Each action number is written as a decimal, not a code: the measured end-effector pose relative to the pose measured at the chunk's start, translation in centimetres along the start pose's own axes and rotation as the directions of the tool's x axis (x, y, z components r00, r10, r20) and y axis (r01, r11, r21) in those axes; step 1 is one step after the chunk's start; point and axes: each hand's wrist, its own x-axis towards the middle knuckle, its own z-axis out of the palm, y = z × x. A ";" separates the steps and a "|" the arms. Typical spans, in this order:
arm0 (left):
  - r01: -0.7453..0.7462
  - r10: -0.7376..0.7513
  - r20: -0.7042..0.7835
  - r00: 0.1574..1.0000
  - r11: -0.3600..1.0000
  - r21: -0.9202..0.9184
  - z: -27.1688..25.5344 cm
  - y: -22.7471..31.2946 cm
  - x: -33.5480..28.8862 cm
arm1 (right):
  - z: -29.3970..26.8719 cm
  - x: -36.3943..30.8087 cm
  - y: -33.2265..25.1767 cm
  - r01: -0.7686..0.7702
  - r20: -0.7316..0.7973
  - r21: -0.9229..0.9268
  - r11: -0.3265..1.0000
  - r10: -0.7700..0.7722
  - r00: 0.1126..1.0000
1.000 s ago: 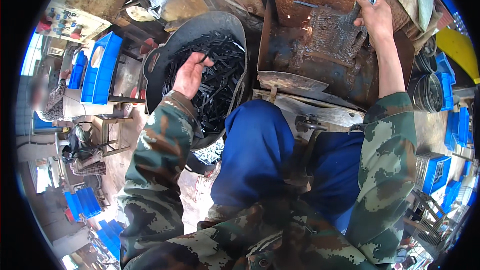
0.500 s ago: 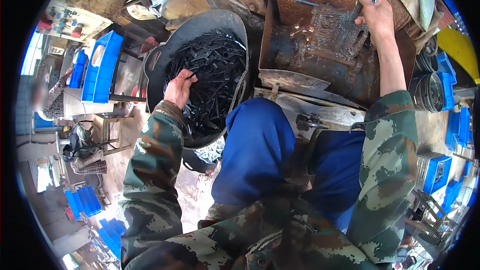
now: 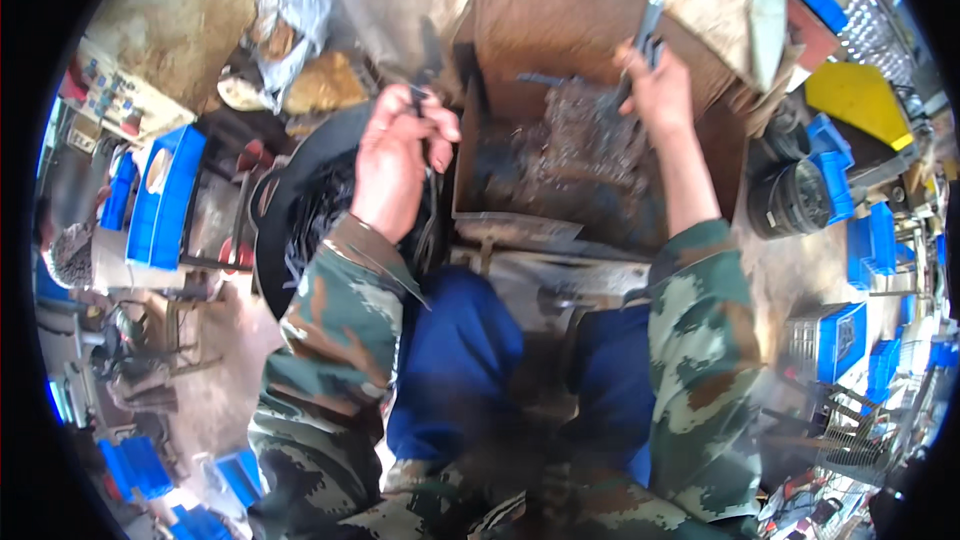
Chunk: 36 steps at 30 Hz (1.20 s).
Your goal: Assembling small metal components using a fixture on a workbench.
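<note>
On the pale control panel (image 3: pixel 115 90) at your far left, small marks beside the coloured buttons are too blurred to read.

Your left hand (image 3: pixel 395 165) is up over the right part of the black tub (image 3: pixel 268 240), with thumb and fingertips pinching a slim dark piece (image 3: pixel 419 97); its outline is smeared, so you cannot tell its exact shape. More dark strips (image 3: pixel 322 210) lie heaped in the tub, just beneath your wrist. Your right hand (image 3: pixel 660 95) has its fingers wrapped around a grey tube (image 3: pixel 651 18), which points up and away from you above the far right part of the rusty metal box (image 3: pixel 515 227). A lumpy brown mass (image 3: pixel 590 145) sits inside that box, between your two hands.

Your left hand and sleeve hide part of the tub's mouth, and your blue-clad knees (image 3: pixel 460 350) stand close in front of the box. A brown sheet (image 3: pixel 560 15) rises behind it. To your left are a blue crate (image 3: pixel 165 202) and a crumpled plastic bag (image 3: pixel 292 15); to your right, dark buckets (image 3: pixel 793 202), more blue crates (image 3: pixel 870 245) and a yellow panel (image 3: pixel 855 105).
</note>
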 end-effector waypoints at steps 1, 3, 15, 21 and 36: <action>0.077 -0.077 -0.002 0.997 0.997 -0.022 2.4 0.2 0.9 | 0.0 -0.1 0.2 -0.005 0.000 0.010 1.000 0.005 1.000; 0.101 -0.101 0.005 0.995 0.992 -0.076 6.0 -0.9 2.6 | 0.0 -0.6 0.0 -0.023 0.022 0.003 1.000 0.023 0.999; 0.111 -0.107 -0.038 0.994 0.988 0.108 9.0 -7.5 5.8 | -0.1 -1.1 -1.5 -0.039 0.036 -0.064 0.997 0.041 0.998; 0.156 -0.148 -0.114 0.982 0.985 0.073 8.5 -8.9 5.9 | -0.2 -0.6 -0.8 -0.034 0.033 -0.020 0.999 0.034 0.999; 0.172 -0.171 -0.077 0.982 0.985 0.001 10.0 -10.3 6.0 | -0.1 -1.0 -0.5 -0.035 0.024 -0.012 0.999 0.035 0.999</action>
